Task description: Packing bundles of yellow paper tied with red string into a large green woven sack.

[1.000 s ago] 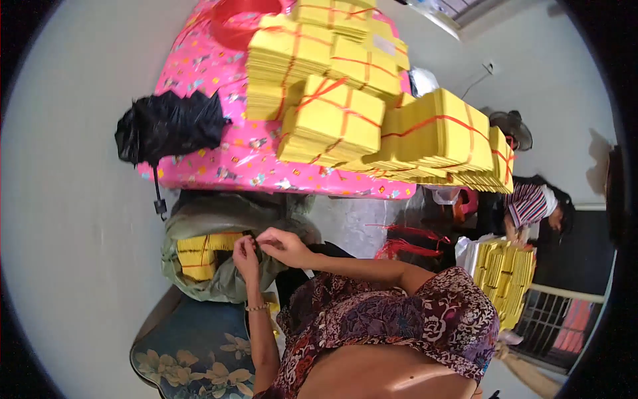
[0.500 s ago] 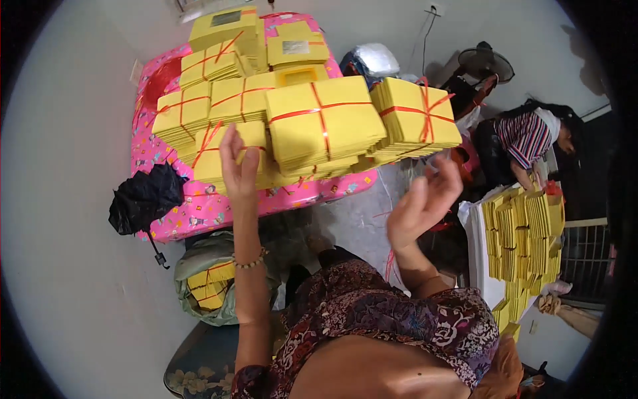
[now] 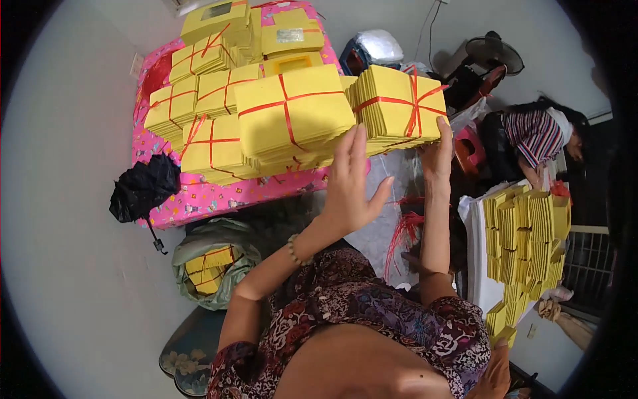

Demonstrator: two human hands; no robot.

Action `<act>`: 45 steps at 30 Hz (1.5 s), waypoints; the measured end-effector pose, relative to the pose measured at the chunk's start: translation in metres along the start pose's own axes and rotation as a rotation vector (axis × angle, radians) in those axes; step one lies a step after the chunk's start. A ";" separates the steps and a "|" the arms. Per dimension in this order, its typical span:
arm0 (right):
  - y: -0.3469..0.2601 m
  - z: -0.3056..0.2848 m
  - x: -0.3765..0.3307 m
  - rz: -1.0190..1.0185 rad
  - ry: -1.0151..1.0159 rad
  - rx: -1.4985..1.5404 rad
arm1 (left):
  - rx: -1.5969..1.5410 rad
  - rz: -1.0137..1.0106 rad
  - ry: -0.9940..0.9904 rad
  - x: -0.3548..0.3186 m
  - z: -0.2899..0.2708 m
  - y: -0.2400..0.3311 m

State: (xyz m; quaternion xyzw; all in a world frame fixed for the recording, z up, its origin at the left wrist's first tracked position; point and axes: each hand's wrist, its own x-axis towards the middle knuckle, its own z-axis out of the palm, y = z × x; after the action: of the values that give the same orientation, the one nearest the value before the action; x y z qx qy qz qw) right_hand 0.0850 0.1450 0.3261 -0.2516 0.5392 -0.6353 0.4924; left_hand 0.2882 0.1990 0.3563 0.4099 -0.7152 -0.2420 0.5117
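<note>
Several bundles of yellow paper envelopes, tied crosswise with red string, are piled before me. My left hand [image 3: 352, 183] is open, fingers stretched upward and thumb apart. Its fingertips are at the front right corner of the large front bundle [image 3: 266, 110]; whether they touch it I cannot tell. Farther right stands another tied bundle [image 3: 401, 100] with a red bow on its face. My right hand [image 3: 436, 151] is at that bundle's lower right corner, fingers straight and seemingly against its edge. Neither hand grips anything.
The piles rest on a pink patterned bed cover [image 3: 232, 194]. A black umbrella [image 3: 144, 189] hangs at the left, above an open green sack [image 3: 216, 229] of bundles. Red strings [image 3: 403, 233] dangle near my right forearm. At right, a person in a striped shirt [image 3: 535, 136] is by a table [image 3: 473, 246] of yellow stacks.
My left hand has swung right, from the front left bundle toward the right bundle. My right hand has risen to that bundle's lower right corner. The view has shifted slightly.
</note>
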 end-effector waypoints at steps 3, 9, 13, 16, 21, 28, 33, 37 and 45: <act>0.011 -0.004 0.000 -0.036 0.044 -0.027 | 0.073 -0.048 -0.006 0.002 0.022 -0.003; 0.013 0.000 -0.007 -0.146 0.125 0.144 | 0.028 -0.015 -0.036 0.003 0.036 0.013; 0.018 -0.013 -0.014 -0.119 0.121 0.376 | 0.043 0.046 -0.085 -0.006 0.042 0.029; 0.040 -0.002 -0.054 -0.120 0.098 0.367 | 0.104 0.174 -0.049 -0.016 0.043 0.040; 0.041 -0.008 0.007 -0.075 0.076 0.287 | -0.119 0.425 0.108 -0.033 0.024 0.064; 0.089 0.057 0.091 0.115 -0.128 0.126 | -0.106 0.516 0.727 -0.045 -0.023 0.072; 0.082 0.010 -0.194 0.274 -0.390 0.008 | 0.054 -0.095 0.703 -0.124 -0.141 0.043; 0.136 0.099 -0.220 0.276 -0.468 -0.044 | -0.336 -0.638 0.721 -0.186 -0.186 0.015; 0.214 0.175 -0.267 0.388 -1.334 -0.464 | -0.759 -0.855 1.039 -0.358 -0.243 -0.038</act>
State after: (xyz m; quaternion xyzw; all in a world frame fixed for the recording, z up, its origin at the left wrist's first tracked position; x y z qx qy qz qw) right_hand 0.4132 0.3222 0.2337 -0.5826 0.2801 -0.1178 0.7539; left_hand 0.5772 0.4944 0.2233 0.5080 -0.0307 -0.4238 0.7492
